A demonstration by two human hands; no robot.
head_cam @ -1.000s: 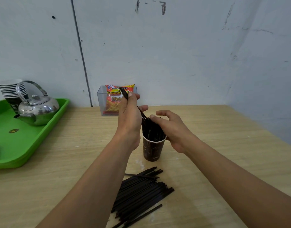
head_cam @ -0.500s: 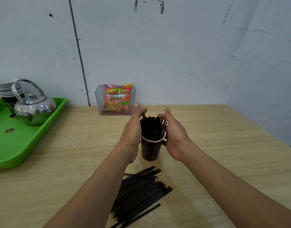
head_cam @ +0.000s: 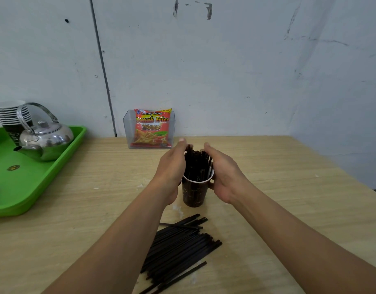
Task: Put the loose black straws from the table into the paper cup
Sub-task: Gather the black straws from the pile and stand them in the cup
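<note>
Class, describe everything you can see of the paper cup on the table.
The paper cup is dark brown with faint pale print and a white inside rim, and looks like coated paper. It stands upright on the wooden table, just beyond a pile of loose straws. A bunch of black straws stands in it, rising above the rim. The left hand and right hand flank it, cupped around the straws; contact with the cup itself is unclear.

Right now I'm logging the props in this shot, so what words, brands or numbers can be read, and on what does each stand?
"Kentang Goreng": top of the red snack packet in the clear plastic box.
"French Fries": large yellow letters on the same packet.
"2000": below that, on the packet.
"coffee" and "latte": faint print on the dark brown paper cup, only partly legible.
"G...": cut-off white lettering on the stacked paper cups, unreadable.
Small blue badge on the packet: too small to read.
</note>
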